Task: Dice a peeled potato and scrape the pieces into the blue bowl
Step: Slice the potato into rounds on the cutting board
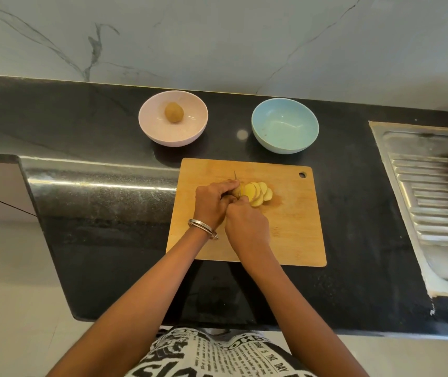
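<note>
Pale yellow peeled potato (237,192) being sliced on the rectangular wooden cutting board (293,235).

Its long axis runs left-right; cut rounds (259,195) fan rightward. Left hand (212,202) grips the uncut end; right hand (246,223) clenches a knife (235,175), blade pointing toward the desk's (95,126) back edge. Behind the board, the round blue bowl (285,126) holds nothing; the pink bowl (173,118) holds one brown potato (174,112).

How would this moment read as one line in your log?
left hand holds yellow potato | right hand slicing, knife | slices on wooden board | blue bowl empty
</note>
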